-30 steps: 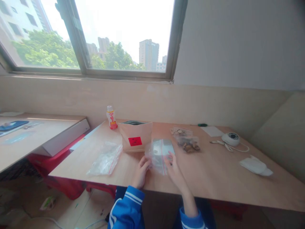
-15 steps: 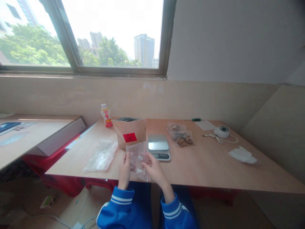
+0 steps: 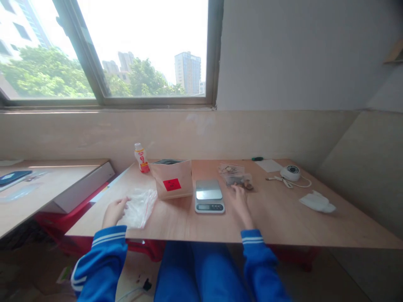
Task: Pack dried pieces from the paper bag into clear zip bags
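Observation:
My left hand [image 3: 115, 210] lies at the left edge of a pile of empty clear zip bags [image 3: 140, 205], fingers stretched onto the plastic and holding nothing. My right hand [image 3: 241, 200] reaches forward on the wooden table [image 3: 283, 222]. Its outstretched fingertips touch small clear bags filled with brown pieces [image 3: 236, 176]. Between my hands stand a silver kitchen scale [image 3: 209, 195] and a brown paper bag with a red label [image 3: 172, 181]. Blue sleeves with white stripes cover both arms.
A small bottle [image 3: 141, 158] stands at the back left by the wall. At the back right are a green pen [image 3: 257, 159], a white sheet [image 3: 269, 165], a round white device with a cable [image 3: 291, 172] and a white crumpled cloth [image 3: 316, 202]. A second table [image 3: 47, 180] is on the left.
Both hands held a small clear bag over the table's front edge. They have since parted: the left moved to the empty bags, the right to the filled bags, and neither holds it.

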Available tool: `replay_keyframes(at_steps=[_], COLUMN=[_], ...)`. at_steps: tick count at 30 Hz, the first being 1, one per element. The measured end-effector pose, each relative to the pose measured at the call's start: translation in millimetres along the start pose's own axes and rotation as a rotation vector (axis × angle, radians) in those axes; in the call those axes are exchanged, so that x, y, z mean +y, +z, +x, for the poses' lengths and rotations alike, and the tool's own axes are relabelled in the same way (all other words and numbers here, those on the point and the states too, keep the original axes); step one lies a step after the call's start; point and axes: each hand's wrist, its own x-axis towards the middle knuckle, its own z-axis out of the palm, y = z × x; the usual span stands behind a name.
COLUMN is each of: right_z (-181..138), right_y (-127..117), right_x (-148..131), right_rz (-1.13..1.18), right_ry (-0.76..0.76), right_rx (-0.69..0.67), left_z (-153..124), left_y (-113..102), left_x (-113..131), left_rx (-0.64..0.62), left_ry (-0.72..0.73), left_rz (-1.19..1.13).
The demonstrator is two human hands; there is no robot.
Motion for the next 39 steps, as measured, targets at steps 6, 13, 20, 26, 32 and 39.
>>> replay_keyframes(at_steps=[6, 13, 20, 26, 32, 39], right_z=[26, 25, -32, -79, -84, -81], right_y=[4, -20, -62, -46, -25, -22], right_x=[32, 24, -40, -104, -109, -113], right_rz=[-0.335, -0.17, 0.424, 0.836, 0.901, 0.67], right_ry=[0.115, 0.006, 0.08, 0.123, 0.142, 0.059], right_rx=[0.028, 0.163, 0.403, 0.036, -0.096, 0.132], left_z=[9, -84, -146, -175, -183, -184], left_y=[17, 15, 39, 90, 95, 115], left_x=[15, 24, 50, 71, 81, 91], left_rx=[0.141, 0.373, -0.278, -0.393, -0.598, -0.487], left_ry=[0.02, 0.265, 0.446, 0.644, 0.545, 0.396], left_rz=[0.376, 0.222, -0.255, -0.244, -0.306, -0.574])
